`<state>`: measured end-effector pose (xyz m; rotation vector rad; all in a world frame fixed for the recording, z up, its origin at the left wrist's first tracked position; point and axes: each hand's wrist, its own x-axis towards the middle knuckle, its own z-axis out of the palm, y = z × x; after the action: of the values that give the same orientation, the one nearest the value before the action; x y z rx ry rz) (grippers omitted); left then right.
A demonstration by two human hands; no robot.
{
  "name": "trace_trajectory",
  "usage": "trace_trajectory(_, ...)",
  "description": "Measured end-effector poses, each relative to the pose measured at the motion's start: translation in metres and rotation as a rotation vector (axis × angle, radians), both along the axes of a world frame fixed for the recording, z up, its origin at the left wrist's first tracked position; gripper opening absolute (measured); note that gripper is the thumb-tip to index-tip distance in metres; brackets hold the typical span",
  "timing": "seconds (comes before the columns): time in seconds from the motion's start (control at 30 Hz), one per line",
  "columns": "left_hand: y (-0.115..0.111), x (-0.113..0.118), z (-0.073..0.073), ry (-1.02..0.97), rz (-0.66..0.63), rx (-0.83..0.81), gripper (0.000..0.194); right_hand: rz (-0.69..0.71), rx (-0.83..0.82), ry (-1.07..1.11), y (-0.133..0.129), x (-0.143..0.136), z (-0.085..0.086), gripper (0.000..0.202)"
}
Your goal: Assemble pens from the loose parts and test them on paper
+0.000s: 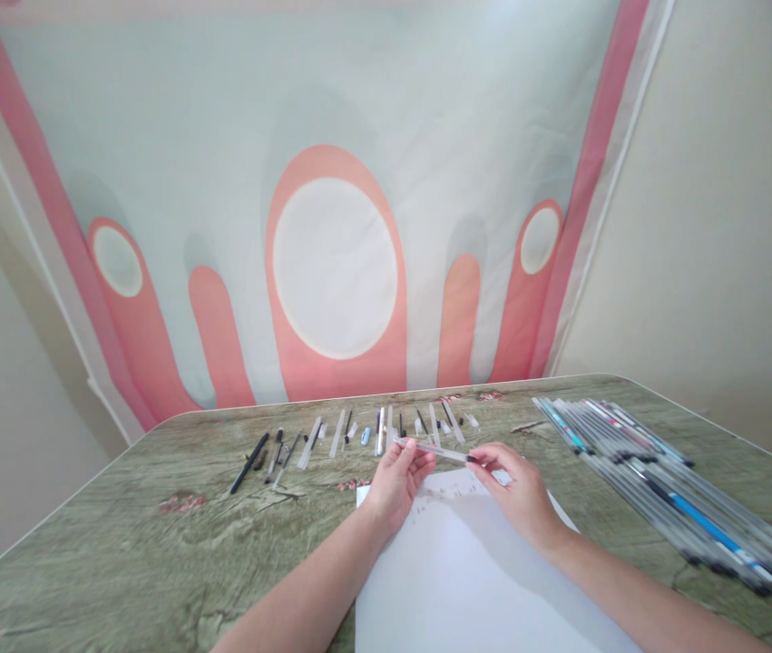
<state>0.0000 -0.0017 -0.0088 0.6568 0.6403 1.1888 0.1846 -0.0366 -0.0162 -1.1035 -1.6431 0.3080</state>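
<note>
A clear pen (441, 451) with a black end spans the gap between my two hands, just above the paper. My left hand (394, 485) pinches its left end between thumb and fingers. At the black end, the fingertips of my right hand (512, 490) are closed on it. Beneath both hands lies a white sheet of paper (473, 580) with small dark marks near its top edge. Behind the hands is a row of pen parts, among them clear barrels (337, 433) and a small light-blue piece (365, 436); details are blurred.
On the right lie many clear pens (637, 503) side by side, with a blue pen (705, 521) across them. A black pen (249, 462) is at the row's left end. The wood-patterned table (120, 544) reaches back to a pink and grey wall hanging (337, 272).
</note>
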Motion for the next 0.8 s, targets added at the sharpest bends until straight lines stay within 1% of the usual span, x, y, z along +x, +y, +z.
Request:
trace_trajectory(0.17, 0.0004, -0.0001, 0.0004, 0.004, -0.008, 0.004, 0.016, -0.016, 0.008, -0.020, 0.0001, 0.0005, 0.0015, 0.012)
trace_trajectory(0.33, 0.0016, -0.0005, -0.0011, 0.013, 0.002, 0.012, 0.018, 0.027, 0.066, -0.061, -0.0005, 0.0013, 0.0037, 0.012)
trace_trajectory(0.53, 0.0026, -0.0011, -0.0044, 0.017, -0.007, 0.031, 0.018, 0.039, 0.106, -0.114, 0.0000, 0.0032, 0.0005, 0.010)
trace_trajectory(0.8, 0.0014, -0.0004, -0.0025, 0.027, -0.003, 0.032, 0.018, 0.055, 0.156, -0.184, 0.0009, 0.0056, -0.0001, 0.011)
